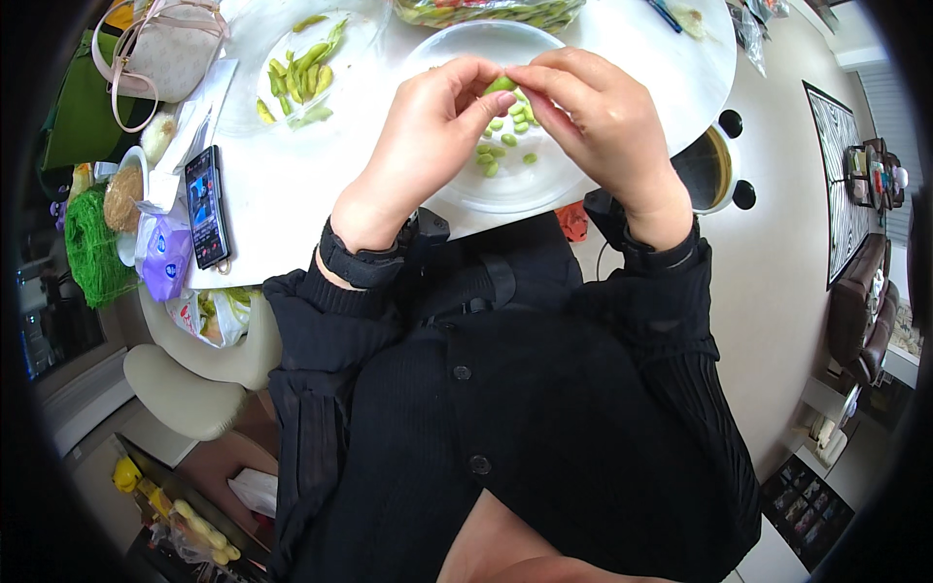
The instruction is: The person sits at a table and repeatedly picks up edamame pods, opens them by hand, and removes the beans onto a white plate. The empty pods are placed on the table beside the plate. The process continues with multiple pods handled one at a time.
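Above a clear plastic bowl, my left hand pinches a green soybean pod between thumb and fingers. My right hand meets it from the other side, its fingertips on the pod's end. Several shelled green beans lie on the bottom of the bowl; more show partly behind my fingers. To the left, a clear round container holds yellow-green pods. A clear plastic bag of pods is at the table's far side, beyond the bowl. Black straps circle both wrists.
On the white table, a phone with a lit screen lies at left, near a purple tissue pack, an onion and a handbag. A blue pen-like object is at the far right. A chair stands lower left.
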`<state>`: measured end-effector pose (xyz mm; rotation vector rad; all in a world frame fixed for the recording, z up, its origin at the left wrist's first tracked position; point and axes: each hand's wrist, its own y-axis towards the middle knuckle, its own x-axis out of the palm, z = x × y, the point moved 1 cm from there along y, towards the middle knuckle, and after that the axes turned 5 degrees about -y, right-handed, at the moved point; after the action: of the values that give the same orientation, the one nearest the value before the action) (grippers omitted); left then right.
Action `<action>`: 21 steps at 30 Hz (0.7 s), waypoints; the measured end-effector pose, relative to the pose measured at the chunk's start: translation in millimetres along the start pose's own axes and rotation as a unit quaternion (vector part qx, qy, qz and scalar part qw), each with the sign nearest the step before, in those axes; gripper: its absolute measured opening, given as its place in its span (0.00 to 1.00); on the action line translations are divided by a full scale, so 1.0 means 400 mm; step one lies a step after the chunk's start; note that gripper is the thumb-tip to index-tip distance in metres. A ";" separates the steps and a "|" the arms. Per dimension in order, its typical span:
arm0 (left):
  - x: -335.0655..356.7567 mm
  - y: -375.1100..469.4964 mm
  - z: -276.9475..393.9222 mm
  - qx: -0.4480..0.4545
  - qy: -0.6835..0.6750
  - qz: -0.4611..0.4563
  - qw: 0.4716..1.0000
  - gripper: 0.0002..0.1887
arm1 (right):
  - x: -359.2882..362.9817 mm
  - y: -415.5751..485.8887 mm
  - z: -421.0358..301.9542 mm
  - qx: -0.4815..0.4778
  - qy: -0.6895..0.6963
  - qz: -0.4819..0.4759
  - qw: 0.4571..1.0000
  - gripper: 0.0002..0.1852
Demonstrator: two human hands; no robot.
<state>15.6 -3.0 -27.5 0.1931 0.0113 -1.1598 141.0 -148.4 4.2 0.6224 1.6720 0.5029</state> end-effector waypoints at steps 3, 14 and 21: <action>0.005 -0.002 0.000 0.012 0.037 0.013 0.999 0.10 | 0.006 0.001 -0.001 -0.009 -0.007 0.006 1.000 0.10; 0.021 0.003 0.001 0.154 0.189 0.026 0.969 0.12 | 0.008 0.008 -0.018 0.069 -0.007 0.009 0.998 0.05; 0.038 -0.004 0.021 0.139 0.230 0.012 0.963 0.12 | 0.015 0.003 -0.022 0.091 -0.036 -0.011 0.995 0.08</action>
<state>19.4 -18.9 -21.1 0.7087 0.2566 -1.0671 131.9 -143.7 2.0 0.7453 1.6663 0.3111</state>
